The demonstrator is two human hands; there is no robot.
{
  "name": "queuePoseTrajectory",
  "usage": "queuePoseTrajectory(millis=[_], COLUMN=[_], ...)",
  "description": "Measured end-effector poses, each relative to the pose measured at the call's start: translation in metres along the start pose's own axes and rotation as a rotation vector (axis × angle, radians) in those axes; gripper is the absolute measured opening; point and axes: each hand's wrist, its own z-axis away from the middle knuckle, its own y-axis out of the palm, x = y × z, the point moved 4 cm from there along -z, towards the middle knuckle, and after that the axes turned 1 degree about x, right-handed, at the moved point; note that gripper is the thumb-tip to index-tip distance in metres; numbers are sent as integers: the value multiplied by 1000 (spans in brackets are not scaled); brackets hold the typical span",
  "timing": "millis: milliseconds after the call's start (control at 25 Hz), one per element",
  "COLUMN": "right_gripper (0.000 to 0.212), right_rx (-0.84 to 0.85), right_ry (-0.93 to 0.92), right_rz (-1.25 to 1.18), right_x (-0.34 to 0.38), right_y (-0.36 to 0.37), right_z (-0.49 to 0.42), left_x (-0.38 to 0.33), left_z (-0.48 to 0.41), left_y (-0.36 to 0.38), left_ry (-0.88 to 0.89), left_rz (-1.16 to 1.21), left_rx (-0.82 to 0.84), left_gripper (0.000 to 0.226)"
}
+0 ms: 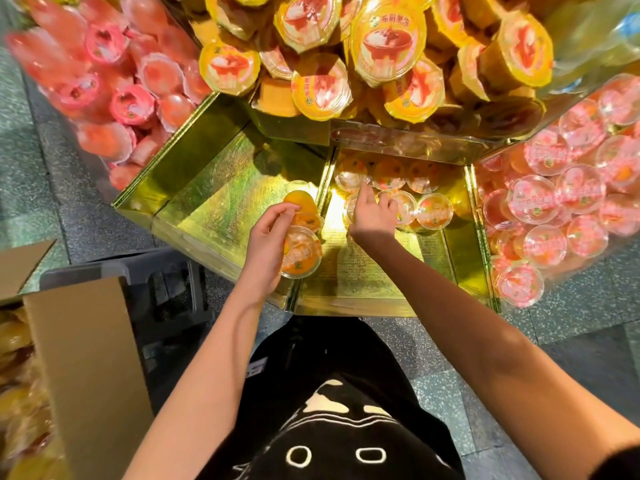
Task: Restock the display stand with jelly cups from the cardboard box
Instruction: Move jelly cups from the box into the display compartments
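My left hand [268, 239] holds a small stack of orange jelly cups [300, 249] above the divider between two gold compartments of the display stand [346, 292]. My right hand [372, 214] reaches into the right compartment, its fingers touching the jelly cups [433, 211] lined up at the back there. The left gold compartment [221, 188] has a bare floor. The cardboard box [90, 368] stands open at the lower left, with yellow-orange cups [17, 410] showing inside.
Yellow-lidded cups [318, 91] pile on the tier above. Pink cups [114, 81] fill the bin at left, pink-lidded clear cups [561, 202] the bin at right. A grey crate [166, 292] sits on the speckled floor beside the box.
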Motion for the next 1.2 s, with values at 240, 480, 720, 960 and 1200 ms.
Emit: queuePoseTrajectory(millis=[240,480,720,960,1200], right_gripper=[97,95,90,80,44], right_rx=[-50,-103,-312,29,-114], right_ry=[-21,-36,-105,-536,-507], right_rz=[-2,-62,-436,-656,-814], right_x=[-2,-14,-51,-48,-50], right_y=[-1,-8,-44,-50,-34], right_z=[1,25,76,124,143], left_x=[3,4,2,10,23], left_z=[6,12,23,41,47], left_y=[0,4,29,54,56], left_ry=[-22,-16,5,-7,-30], left_rz=[49,41,-61,-230,-273], left_rx=[-19,-25,101,325,426], left_gripper=[16,17,19,13,43])
